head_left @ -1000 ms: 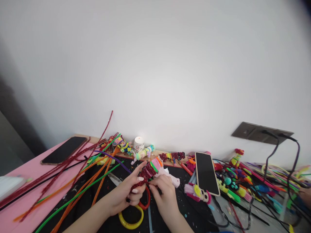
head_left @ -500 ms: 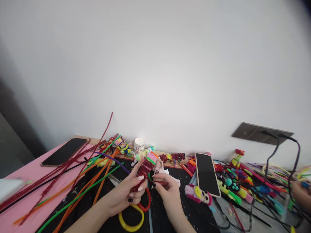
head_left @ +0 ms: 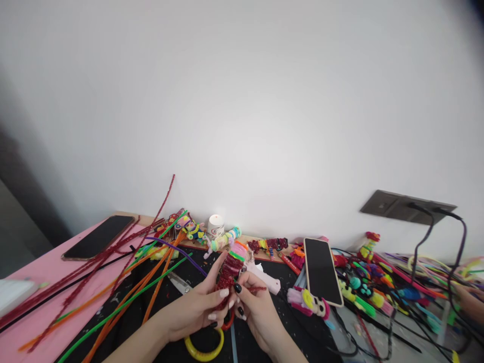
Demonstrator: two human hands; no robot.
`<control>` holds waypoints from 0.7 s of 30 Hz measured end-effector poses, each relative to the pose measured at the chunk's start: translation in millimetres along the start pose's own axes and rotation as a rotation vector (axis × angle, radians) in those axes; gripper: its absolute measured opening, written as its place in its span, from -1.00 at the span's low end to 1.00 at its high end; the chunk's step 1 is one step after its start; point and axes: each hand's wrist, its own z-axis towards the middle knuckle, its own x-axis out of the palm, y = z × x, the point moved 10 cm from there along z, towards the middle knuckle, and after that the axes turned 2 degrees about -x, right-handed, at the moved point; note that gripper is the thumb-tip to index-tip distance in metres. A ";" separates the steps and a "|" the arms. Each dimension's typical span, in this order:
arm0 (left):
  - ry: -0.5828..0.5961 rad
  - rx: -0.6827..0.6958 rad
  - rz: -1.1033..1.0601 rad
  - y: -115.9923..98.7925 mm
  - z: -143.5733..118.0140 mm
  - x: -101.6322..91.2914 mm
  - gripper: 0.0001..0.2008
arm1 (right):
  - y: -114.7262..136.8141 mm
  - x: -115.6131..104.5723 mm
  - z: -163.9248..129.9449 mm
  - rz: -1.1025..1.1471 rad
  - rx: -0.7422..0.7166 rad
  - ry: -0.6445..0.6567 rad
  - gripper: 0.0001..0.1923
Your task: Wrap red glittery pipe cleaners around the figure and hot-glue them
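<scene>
A fuzzy pipe-cleaner figure (head_left: 230, 267), dark red with a green band and a pink top, is wrapped in the fingers of my left hand (head_left: 196, 305). My right hand (head_left: 259, 305) pinches a dark red pipe cleaner (head_left: 259, 289) against the figure's right side; its short end sticks out past the fingers. Below my hands lie scissors (head_left: 189, 349) with a yellow and red handle, partly hidden. Just behind my right hand rests a pale pink tool (head_left: 269, 281), its kind unclear.
Loose pipe cleaners (head_left: 113, 287) spread across the pink and black mats at left, near a dark phone (head_left: 99, 237). A white paper cup (head_left: 216, 225) stands by the wall. At right are another phone (head_left: 323, 272), a small doll (head_left: 308, 302), cables (head_left: 418, 242) and another person's hand (head_left: 469, 302).
My right hand has moved slightly left and closer to my left hand, against the figure. The figure is now more upright. The other person's hand at the right edge has shifted.
</scene>
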 end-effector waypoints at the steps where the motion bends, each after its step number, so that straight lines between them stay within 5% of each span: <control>1: -0.020 0.001 0.004 -0.2 0.3 -1.6 -0.15 | 0.9 -1.1 0.6 0.005 -0.010 -0.001 -0.75; 16: -0.245 0.071 0.175 -11.9 2.0 -19.5 0.06 | 5.3 -14.7 4.7 -0.093 -0.055 -0.080 -0.78; 21: -0.189 0.078 0.092 -8.2 3.6 -15.5 0.01 | 5.1 -21.6 7.5 -0.176 -0.094 -0.093 -0.78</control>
